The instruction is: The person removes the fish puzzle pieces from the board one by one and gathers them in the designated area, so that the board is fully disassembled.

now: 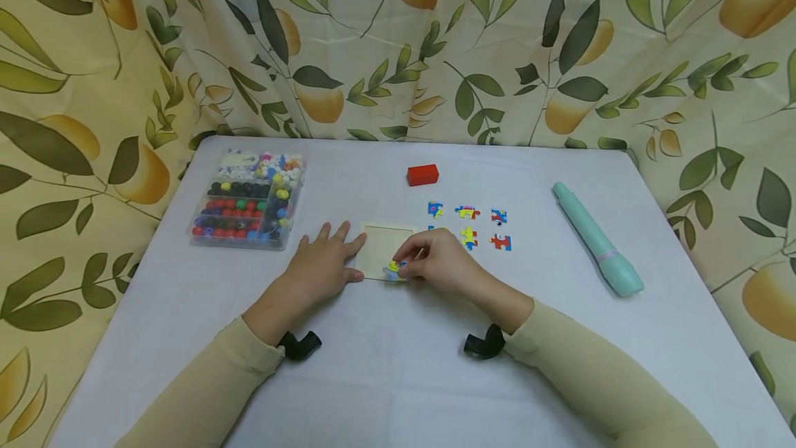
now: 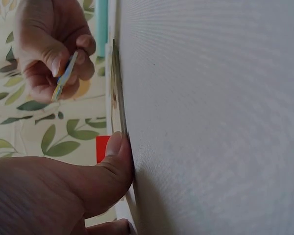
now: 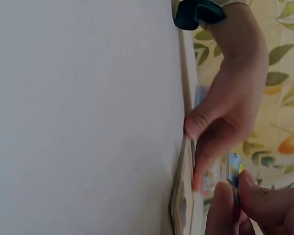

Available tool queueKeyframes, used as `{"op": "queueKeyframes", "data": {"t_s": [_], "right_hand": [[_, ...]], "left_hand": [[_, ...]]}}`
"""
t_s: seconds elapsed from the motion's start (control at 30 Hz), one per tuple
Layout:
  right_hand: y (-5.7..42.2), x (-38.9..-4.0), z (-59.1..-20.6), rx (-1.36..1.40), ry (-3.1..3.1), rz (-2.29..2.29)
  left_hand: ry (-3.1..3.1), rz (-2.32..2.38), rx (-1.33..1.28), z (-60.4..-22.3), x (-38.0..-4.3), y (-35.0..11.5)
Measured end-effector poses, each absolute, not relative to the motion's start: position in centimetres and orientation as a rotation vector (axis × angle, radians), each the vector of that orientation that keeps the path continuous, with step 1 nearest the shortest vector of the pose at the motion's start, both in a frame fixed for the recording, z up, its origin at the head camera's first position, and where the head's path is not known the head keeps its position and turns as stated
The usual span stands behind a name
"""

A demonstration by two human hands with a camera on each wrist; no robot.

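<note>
A shallow square puzzle tray (image 1: 381, 246), pale wood in colour, lies on the table between the hands. My left hand (image 1: 321, 265) rests at its left side with fingers spread, thumb and forefinger touching the tray's edge. Over the tray's lower right corner, my right hand (image 1: 438, 261) pinches a blue and yellow puzzle piece (image 2: 66, 78) between thumb and fingers. Both wrist views show that piece raised above the tray, tilted. Several loose jigsaw pieces (image 1: 500, 243) in blue, yellow and red lie to the right of the tray, one partly hidden behind the right hand.
A red block (image 1: 423, 175) sits behind the pieces. At the back left stands a clear compartment box (image 1: 280, 244) of coloured beads. A mint-green tapered object (image 1: 597, 240) lies on the right. The white table (image 1: 398, 379) ends at a leaf-patterned curtain (image 1: 385, 47).
</note>
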State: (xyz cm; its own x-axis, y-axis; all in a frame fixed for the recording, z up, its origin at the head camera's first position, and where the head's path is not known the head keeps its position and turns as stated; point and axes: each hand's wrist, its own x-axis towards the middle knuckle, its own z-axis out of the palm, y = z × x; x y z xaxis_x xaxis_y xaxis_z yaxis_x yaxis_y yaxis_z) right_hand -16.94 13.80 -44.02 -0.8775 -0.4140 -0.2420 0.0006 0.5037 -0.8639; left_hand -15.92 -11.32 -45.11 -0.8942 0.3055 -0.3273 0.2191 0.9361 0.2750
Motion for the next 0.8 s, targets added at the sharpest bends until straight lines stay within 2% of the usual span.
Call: {"op": "queueKeyframes", "data": {"t_s": [0.47,0.8], "right_hand": [[20.5,-17.0,-43.2,-0.118,2.480,-1.144],[22.9,-17.1,-43.6,-0.033,2.570,-1.012]], "left_hand": [[2.713,0.334,0.372,-45.0,-15.8,-11.2],[2.714,0.348,0.356,-45.0,-15.8,-11.2]]}}
